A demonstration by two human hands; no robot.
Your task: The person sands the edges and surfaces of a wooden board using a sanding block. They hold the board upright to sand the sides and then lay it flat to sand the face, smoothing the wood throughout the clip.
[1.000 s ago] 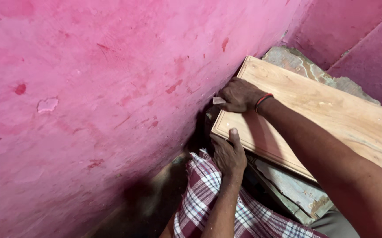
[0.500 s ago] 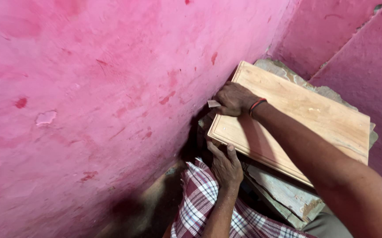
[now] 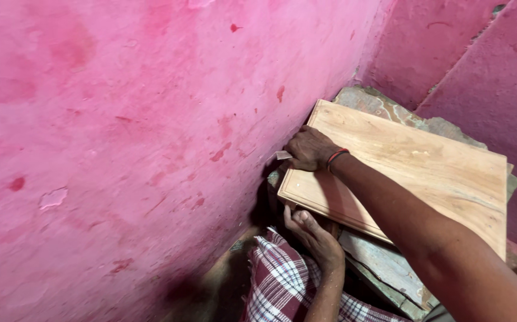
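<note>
A pale wooden panel [image 3: 425, 167] with a moulded edge lies flat on a rough slab close to a pink wall. My right hand [image 3: 307, 149] presses a small folded piece of sandpaper [image 3: 283, 155] against the panel's edge on the wall side. A red and black band sits on that wrist. My left hand [image 3: 309, 231] grips the panel's near corner from below, fingers curled under the edge.
The pink plastered wall [image 3: 121, 149] rises at the left and wraps round behind. A worn grey slab [image 3: 383, 262] supports the panel. Checked red and white cloth [image 3: 276, 286] covers my lap below.
My left hand has slid from the top of the panel's near corner down under its edge. The right hand stays at the wall-side edge; the view has shifted slightly.
</note>
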